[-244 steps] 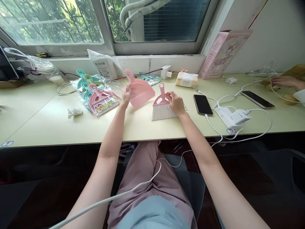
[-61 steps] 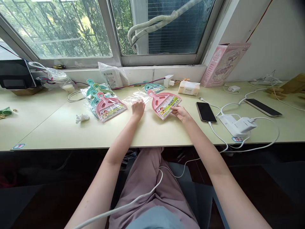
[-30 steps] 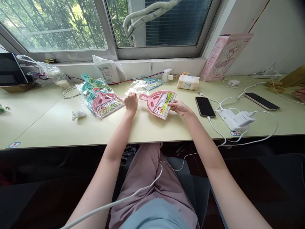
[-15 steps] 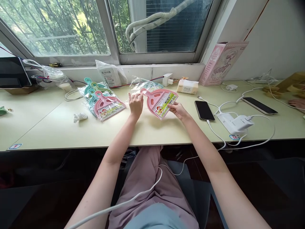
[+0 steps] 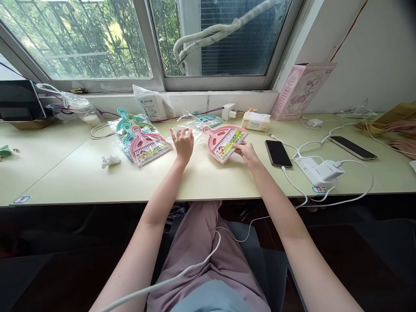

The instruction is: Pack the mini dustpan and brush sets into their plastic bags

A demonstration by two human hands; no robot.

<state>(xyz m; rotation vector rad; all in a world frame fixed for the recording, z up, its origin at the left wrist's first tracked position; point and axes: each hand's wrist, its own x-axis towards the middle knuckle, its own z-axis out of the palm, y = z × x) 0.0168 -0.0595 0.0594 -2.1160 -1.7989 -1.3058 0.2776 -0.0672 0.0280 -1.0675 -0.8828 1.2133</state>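
Observation:
My right hand [image 5: 246,151] grips the lower right corner of a pink dustpan and brush set [image 5: 224,142]. The set is tilted above the table, its handle toward the upper left and a printed label across the bristles. Left of that handle is my left hand [image 5: 183,145], fingers apart and raised, with clear film just behind it. Whether the fingertips touch the film is hard to see. Farther left lies a pile of similar wrapped sets, a pink one [image 5: 147,147] on top of green ones [image 5: 125,123]. Another teal set [image 5: 208,120] rests in clear wrapping near the wall.
A crumpled white wad [image 5: 110,161] lies at left. To the right are a tissue pack [image 5: 255,122], a phone [image 5: 278,153], a power strip [image 5: 308,170] with white cables, and a second phone [image 5: 352,147]. A pink box [image 5: 302,93] stands behind; another person's hands [image 5: 403,145] show far right.
The pink set has moved slightly right in my right hand. My left hand has come away from its handle, its fingers spreading. The other person's hands show more.

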